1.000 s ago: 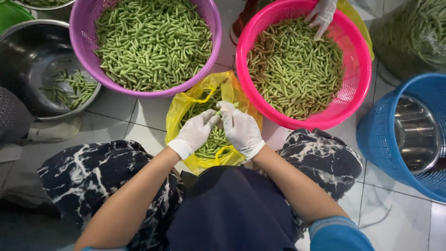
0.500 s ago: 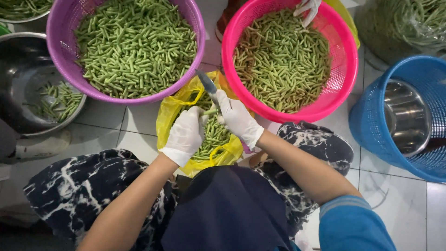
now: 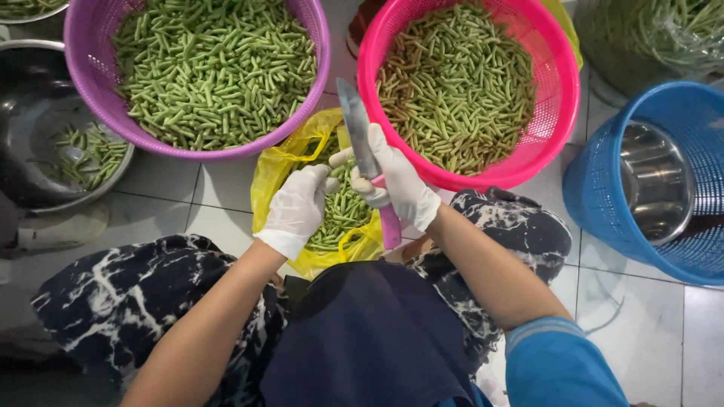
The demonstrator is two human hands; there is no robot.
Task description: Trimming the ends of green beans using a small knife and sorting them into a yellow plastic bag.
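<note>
Both my hands wear white gloves and meet over a yellow plastic bag (image 3: 273,172) of green beans on the floor between my knees. My right hand (image 3: 398,185) grips a knife (image 3: 354,120) with a pink handle, its grey blade pointing up toward the baskets. My left hand (image 3: 298,207) pinches a green bean (image 3: 337,160) right beside the blade. A purple basket (image 3: 311,30) and a pink basket (image 3: 554,98), both full of cut green beans, stand just beyond the bag.
A steel bowl (image 3: 34,143) with a few beans sits at the left. A blue basket (image 3: 603,173) holding a steel bowl stands at the right. A bag of long beans (image 3: 664,34) lies at top right. The floor is white tile.
My hands have lifted slightly over the bag, and the knife blade now stands out clearly, pointing upward. The other person's gloved hand at the pink basket's far rim has gone from view.
</note>
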